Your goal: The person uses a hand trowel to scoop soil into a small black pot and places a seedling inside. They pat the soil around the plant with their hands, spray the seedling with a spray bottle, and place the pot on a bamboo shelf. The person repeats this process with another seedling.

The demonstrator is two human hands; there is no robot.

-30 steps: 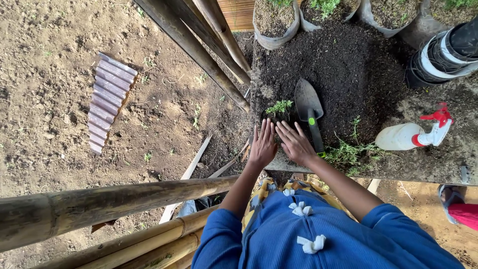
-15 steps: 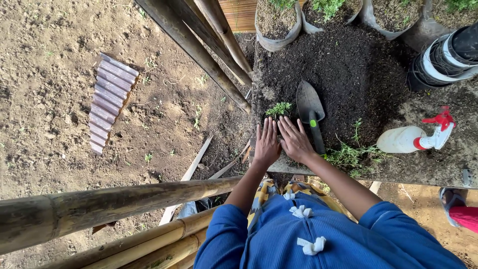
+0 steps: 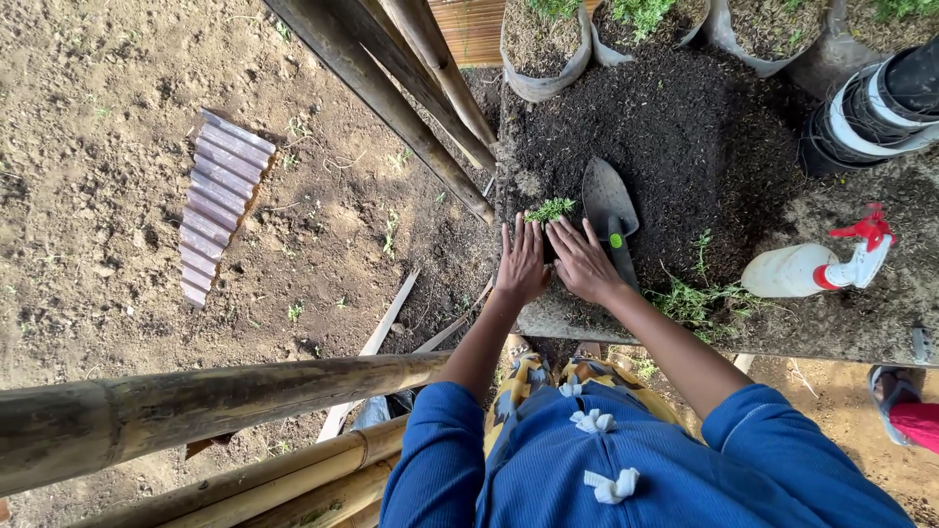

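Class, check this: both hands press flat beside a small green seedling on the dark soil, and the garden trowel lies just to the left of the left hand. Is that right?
Not quite. The head view shows the trowel lying by the right hand, not left of the left hand. The rest holds: both hands lie flat beside the seedling on the dark soil.

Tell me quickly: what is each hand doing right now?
Left hand: open, palm down beside the small green seedling.
Right hand: open, flat by the seedling, holding nothing.
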